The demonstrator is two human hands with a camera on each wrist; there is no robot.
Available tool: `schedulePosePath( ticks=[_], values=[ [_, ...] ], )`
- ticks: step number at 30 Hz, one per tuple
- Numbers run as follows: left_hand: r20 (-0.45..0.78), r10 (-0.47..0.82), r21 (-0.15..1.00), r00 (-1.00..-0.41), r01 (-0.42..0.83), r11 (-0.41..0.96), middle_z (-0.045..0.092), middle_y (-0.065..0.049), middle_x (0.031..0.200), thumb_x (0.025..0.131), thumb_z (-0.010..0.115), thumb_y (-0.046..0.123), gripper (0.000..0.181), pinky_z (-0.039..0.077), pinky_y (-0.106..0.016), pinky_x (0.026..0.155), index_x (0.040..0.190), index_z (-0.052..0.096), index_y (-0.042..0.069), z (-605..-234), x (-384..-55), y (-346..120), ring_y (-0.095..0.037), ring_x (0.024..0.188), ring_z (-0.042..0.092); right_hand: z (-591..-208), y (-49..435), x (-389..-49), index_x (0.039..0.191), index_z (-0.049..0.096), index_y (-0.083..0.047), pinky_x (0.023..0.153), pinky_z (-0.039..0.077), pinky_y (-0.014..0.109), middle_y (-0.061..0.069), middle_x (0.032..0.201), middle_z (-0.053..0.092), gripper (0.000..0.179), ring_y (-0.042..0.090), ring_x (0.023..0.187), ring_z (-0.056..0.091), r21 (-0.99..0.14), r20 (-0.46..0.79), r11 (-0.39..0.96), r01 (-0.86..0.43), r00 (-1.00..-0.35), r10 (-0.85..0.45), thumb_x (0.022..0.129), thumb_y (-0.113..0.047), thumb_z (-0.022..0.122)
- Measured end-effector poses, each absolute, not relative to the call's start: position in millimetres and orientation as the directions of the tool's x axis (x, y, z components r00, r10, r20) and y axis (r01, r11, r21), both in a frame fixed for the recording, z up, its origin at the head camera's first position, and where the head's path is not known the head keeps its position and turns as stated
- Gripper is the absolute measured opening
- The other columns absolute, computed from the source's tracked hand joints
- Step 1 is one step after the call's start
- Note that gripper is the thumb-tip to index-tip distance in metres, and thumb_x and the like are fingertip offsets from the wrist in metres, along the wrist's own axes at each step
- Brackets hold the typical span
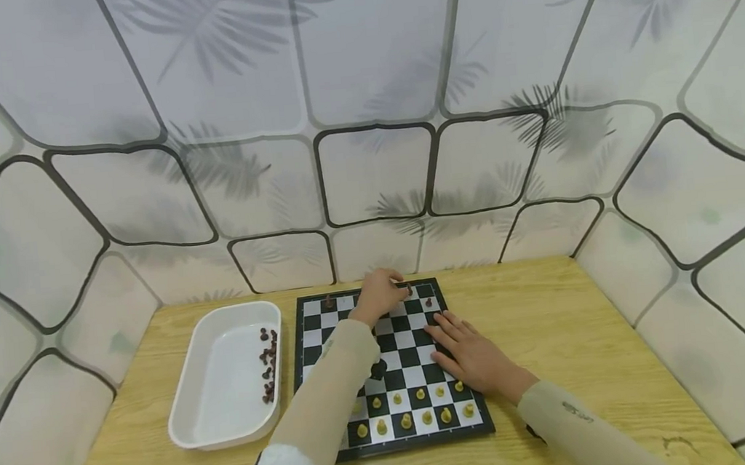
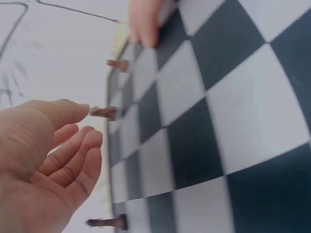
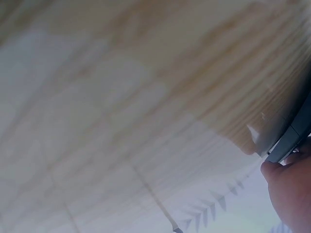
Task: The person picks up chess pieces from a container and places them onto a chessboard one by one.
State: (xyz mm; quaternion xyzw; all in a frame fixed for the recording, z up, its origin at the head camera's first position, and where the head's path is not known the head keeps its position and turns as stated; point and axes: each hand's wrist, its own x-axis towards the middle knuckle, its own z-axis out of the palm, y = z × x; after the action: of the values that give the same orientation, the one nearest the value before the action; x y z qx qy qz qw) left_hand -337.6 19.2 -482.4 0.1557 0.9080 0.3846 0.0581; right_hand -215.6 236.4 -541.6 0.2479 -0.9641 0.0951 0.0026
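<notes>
A black-and-white chessboard (image 1: 407, 339) lies on the table. At its far edge my left hand (image 1: 377, 295) reaches a dark red chess piece (image 2: 103, 113) standing on the board. In the left wrist view the thumb tip is at the piece's top, while the other fingers are bent loosely and apart from it. My right hand (image 1: 474, 356) rests with spread fingers on the board's right edge. Nearby stands a small red pawn (image 1: 428, 302); another dark red piece (image 1: 328, 302) stands at the far left. Yellow chess pieces (image 1: 406, 421) fill the near rows, partly hidden by my left arm.
A white plastic tray (image 1: 193, 378) stands left of the board, with several dark red chess pieces (image 1: 267, 372) along its right side. The wooden table (image 1: 550, 321) extends to the right. A patterned curtain (image 1: 374, 174) encloses the table's back and sides.
</notes>
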Motion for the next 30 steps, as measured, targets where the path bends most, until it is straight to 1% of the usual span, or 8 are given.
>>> schedulePosePath(
  ticks=[4,6,12,16,19,23,27,30],
  values=[
    [0.042,0.341,0.731,-0.939,0.261,0.630,0.077,-0.015,0.113,0.100,0.069,0.018,0.031,0.061,-0.041,0.081,0.127,0.073,0.004,-464.2,-334.2,7.7,-0.027,0.093,0.074,-542.7,235.8,-215.7,0.163,0.041,-0.014,0.125,0.031,0.061,0.018,0.170,0.035,0.063,0.040,0.161,0.025,-0.192,0.058,0.858,-0.477,-0.878,-0.475,0.111,-0.048,0.046],
    [0.067,0.341,0.739,-0.938,0.276,0.614,0.077,-0.014,0.111,0.100,0.068,0.018,0.026,0.061,-0.042,0.081,0.122,0.075,0.007,-455.1,-331.1,1.0,-0.027,0.093,0.073,-542.9,235.6,-215.8,0.163,0.041,-0.014,0.125,0.031,0.061,0.018,0.170,0.035,0.063,0.040,0.161,0.025,-0.199,0.060,0.857,-0.476,-0.879,-0.474,0.110,-0.048,0.047],
    [0.161,0.339,0.752,-0.927,0.338,0.566,0.077,-0.011,0.106,0.099,0.068,0.020,0.020,0.061,-0.041,0.081,0.112,0.078,0.008,-435.8,-319.9,-21.9,-0.027,0.095,0.073,-543.7,236.5,-216.0,0.163,0.040,-0.014,0.125,0.030,0.061,0.018,0.170,0.034,0.062,0.040,0.161,0.024,-0.198,0.054,0.860,-0.470,-0.881,-0.469,0.110,-0.047,0.047],
    [0.186,0.331,0.761,-0.925,0.349,0.547,0.078,-0.011,0.107,0.100,0.069,0.020,0.020,0.060,-0.042,0.084,0.113,0.077,0.007,-429.7,-313.9,-39.1,-0.027,0.097,0.073,-545.1,236.5,-216.5,0.164,0.039,-0.015,0.126,0.030,0.060,0.016,0.171,0.033,0.063,0.038,0.162,0.023,-0.190,0.049,0.863,-0.469,-0.882,-0.469,0.111,-0.048,0.045],
    [0.190,0.317,0.764,-0.929,0.343,0.546,0.077,-0.012,0.110,0.099,0.069,0.020,0.022,0.059,-0.045,0.089,0.114,0.077,0.006,-426.1,-309.1,-50.9,-0.028,0.100,0.071,-545.5,236.6,-215.6,0.163,0.040,-0.015,0.125,0.031,0.060,0.017,0.171,0.034,0.063,0.039,0.161,0.024,-0.193,0.059,0.860,-0.473,-0.880,-0.471,0.111,-0.048,0.046],
    [0.204,0.299,0.758,-0.932,0.344,0.555,0.077,-0.012,0.110,0.099,0.071,0.022,0.024,0.058,-0.047,0.092,0.114,0.077,0.005,-424.7,-305.0,-66.6,-0.029,0.102,0.071,-544.7,236.8,-213.9,0.163,0.040,-0.013,0.125,0.031,0.061,0.018,0.170,0.035,0.063,0.040,0.161,0.025,-0.195,0.066,0.859,-0.474,-0.880,-0.470,0.110,-0.048,0.046],
    [0.219,0.279,0.762,-0.935,0.343,0.550,0.078,-0.013,0.109,0.097,0.073,0.021,0.022,0.058,-0.047,0.092,0.112,0.077,0.005,-426.0,-300.7,-82.9,-0.029,0.102,0.072,-544.5,237.5,-213.4,0.162,0.041,-0.012,0.124,0.032,0.062,0.019,0.169,0.037,0.062,0.042,0.160,0.027,-0.191,0.081,0.855,-0.483,-0.876,-0.476,0.111,-0.047,0.047],
    [0.219,0.258,0.771,-0.941,0.329,0.545,0.078,-0.013,0.110,0.097,0.073,0.019,0.021,0.059,-0.044,0.090,0.112,0.077,0.005,-427.9,-296.2,-96.9,-0.029,0.101,0.072,-544.9,237.2,-214.2,0.162,0.042,-0.012,0.124,0.033,0.062,0.019,0.168,0.037,0.062,0.042,0.159,0.028,-0.185,0.094,0.851,-0.492,-0.871,-0.483,0.111,-0.046,0.047]
  ],
)
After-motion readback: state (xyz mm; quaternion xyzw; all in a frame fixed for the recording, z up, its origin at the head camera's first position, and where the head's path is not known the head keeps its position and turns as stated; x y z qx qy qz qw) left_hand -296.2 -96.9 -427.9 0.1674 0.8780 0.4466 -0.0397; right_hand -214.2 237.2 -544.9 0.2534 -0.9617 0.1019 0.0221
